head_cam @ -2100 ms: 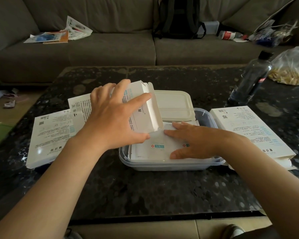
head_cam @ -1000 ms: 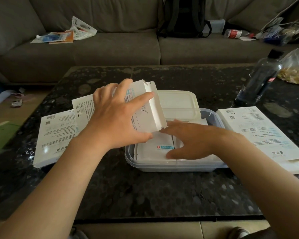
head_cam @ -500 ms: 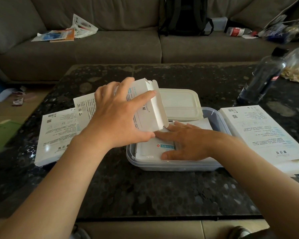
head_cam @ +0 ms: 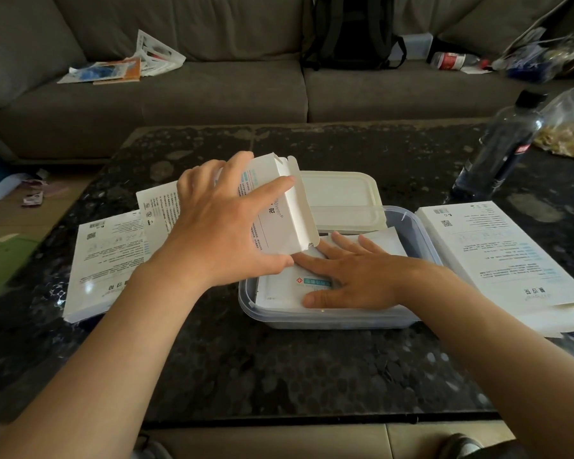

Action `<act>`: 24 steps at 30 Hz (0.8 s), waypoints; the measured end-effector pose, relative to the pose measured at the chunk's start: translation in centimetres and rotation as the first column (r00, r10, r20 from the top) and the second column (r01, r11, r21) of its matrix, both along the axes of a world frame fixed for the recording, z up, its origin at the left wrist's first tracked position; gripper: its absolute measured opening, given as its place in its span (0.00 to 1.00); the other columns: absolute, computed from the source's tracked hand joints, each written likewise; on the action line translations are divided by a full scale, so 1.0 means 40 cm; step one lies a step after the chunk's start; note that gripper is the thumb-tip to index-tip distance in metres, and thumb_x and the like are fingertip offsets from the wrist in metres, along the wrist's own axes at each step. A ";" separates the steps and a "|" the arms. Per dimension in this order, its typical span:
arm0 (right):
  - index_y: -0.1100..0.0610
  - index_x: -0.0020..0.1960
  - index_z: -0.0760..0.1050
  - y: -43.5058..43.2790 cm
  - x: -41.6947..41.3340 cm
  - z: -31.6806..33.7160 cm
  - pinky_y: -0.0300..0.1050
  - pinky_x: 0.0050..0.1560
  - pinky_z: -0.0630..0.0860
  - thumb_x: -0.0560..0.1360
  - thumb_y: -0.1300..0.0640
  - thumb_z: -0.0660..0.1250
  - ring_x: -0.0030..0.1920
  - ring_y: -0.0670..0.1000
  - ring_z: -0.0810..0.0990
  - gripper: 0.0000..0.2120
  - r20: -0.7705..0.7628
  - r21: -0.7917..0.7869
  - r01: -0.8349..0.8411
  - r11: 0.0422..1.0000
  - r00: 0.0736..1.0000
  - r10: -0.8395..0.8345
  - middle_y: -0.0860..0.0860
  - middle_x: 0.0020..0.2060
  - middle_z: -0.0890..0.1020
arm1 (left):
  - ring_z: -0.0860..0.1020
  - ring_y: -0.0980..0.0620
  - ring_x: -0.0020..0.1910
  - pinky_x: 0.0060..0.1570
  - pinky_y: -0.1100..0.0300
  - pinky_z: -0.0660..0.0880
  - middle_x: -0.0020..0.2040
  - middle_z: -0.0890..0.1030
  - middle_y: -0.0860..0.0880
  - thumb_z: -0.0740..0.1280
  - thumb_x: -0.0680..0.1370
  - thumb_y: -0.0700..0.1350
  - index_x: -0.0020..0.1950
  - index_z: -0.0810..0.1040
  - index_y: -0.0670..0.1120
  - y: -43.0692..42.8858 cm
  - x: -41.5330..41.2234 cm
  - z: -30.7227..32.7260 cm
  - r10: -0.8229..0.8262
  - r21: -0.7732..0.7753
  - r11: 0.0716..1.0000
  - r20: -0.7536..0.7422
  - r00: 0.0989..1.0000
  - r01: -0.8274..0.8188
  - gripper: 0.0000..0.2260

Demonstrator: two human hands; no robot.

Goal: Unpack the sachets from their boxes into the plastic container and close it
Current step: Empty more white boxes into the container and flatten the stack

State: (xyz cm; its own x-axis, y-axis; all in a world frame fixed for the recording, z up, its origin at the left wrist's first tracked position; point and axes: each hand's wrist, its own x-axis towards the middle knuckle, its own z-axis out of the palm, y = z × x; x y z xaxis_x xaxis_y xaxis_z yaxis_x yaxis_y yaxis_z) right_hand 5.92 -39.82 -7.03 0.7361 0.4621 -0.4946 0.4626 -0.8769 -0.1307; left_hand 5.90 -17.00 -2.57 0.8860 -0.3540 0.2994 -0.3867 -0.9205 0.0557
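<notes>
Our left grip [head_cam: 219,240] clasps an open box [head_cam: 275,223] over the plastic container [head_cam: 328,321]; our right grip [head_cam: 355,276] lies spread flat on the sachets [head_cam: 279,289].

Right hand [head_cam: 362,276] no longer arched, now flat on the sachets [head_cam: 275,289].

I'm watching through one wide-angle head camera that is looking forward and down, sitting close over the near edge of the dark table [head_cam: 279,376], with the sofa [head_cam: 212,94] filling the far background.
</notes>
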 end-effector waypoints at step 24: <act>0.60 0.50 0.80 0.042 -0.009 0.188 0.50 0.45 0.85 0.78 0.71 0.62 0.41 0.54 0.87 0.11 -0.316 0.896 0.439 0.066 0.735 -0.601 0.55 0.40 0.86 | 0.64 0.38 0.75 0.73 0.35 0.60 0.79 0.63 0.47 0.71 0.59 0.73 0.82 0.46 0.58 -0.014 0.001 0.000 -0.027 -0.037 0.999 0.045 0.999 0.029 0.58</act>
State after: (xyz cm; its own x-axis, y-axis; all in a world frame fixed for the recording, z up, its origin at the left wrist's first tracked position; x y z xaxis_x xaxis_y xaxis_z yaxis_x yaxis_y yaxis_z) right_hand 5.56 -38.12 0.50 0.9995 -0.0173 0.0269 0.0222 -0.2318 -0.9725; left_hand 5.95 -17.57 -2.57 0.8615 -0.3662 0.3518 -0.4149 -0.9070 0.0719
